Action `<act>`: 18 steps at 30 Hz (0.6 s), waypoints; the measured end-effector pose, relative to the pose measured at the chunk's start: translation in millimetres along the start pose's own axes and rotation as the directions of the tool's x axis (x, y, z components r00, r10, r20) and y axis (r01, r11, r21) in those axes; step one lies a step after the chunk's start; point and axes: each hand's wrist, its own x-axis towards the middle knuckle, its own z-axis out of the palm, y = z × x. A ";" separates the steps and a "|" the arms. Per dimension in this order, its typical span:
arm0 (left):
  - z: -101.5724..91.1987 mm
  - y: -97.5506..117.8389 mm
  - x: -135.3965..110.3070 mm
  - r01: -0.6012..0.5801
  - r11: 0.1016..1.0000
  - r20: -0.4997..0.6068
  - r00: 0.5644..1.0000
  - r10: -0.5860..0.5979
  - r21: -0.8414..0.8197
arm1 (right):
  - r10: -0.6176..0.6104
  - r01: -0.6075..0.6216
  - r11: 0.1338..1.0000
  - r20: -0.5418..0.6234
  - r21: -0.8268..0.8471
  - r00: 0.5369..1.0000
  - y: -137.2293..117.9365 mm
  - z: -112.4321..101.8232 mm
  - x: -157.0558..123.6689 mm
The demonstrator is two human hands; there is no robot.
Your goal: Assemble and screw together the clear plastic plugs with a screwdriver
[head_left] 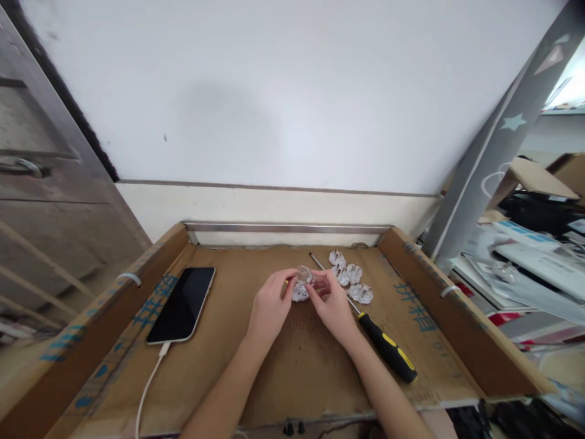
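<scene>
Both hands meet over the middle of a brown cardboard tray. My left hand and my right hand pinch a small clear plastic plug part between their fingertips. A similar white part lies just beneath it on the cardboard. Several more clear plug parts lie in a cluster right of my right hand. A screwdriver with a black and yellow handle lies diagonally under my right wrist, its shaft pointing toward the far wall.
A phone lies screen-up on the left of the tray, with a white cable running to the near edge. A grey cabinet stands to the left. Cluttered boxes and papers fill the right side. A white wall is behind.
</scene>
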 end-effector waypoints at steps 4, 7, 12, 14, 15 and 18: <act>-0.2 0.3 0.7 0.025 0.999 -0.012 1.000 -0.025 -0.044 | 0.012 -0.012 0.999 0.008 0.036 1.000 -1.3 -1.0 0.3; 0.6 0.1 0.9 0.040 0.997 -0.012 0.999 -0.041 -0.063 | 0.027 -0.030 0.997 0.037 0.068 0.999 -2.7 -0.1 -0.7; 2.1 -0.7 1.8 0.108 0.993 -0.078 0.991 -0.112 -0.052 | 0.060 -0.072 0.986 0.078 0.152 0.995 -4.4 1.1 -1.0; 2.2 -1.2 3.1 0.161 0.983 -0.090 0.981 -0.169 -0.094 | 0.082 -0.099 0.975 0.092 0.201 0.992 -5.3 0.5 -0.3; 2.1 -1.4 3.9 0.185 0.974 -0.073 0.978 -0.196 -0.133 | 0.095 -0.117 0.967 0.108 0.228 0.990 -6.0 0.1 0.1; 1.8 -1.3 5.2 0.213 0.951 -0.003 0.976 -0.219 -0.223 | 0.140 -0.190 0.933 0.180 0.305 0.974 -8.7 -0.9 1.2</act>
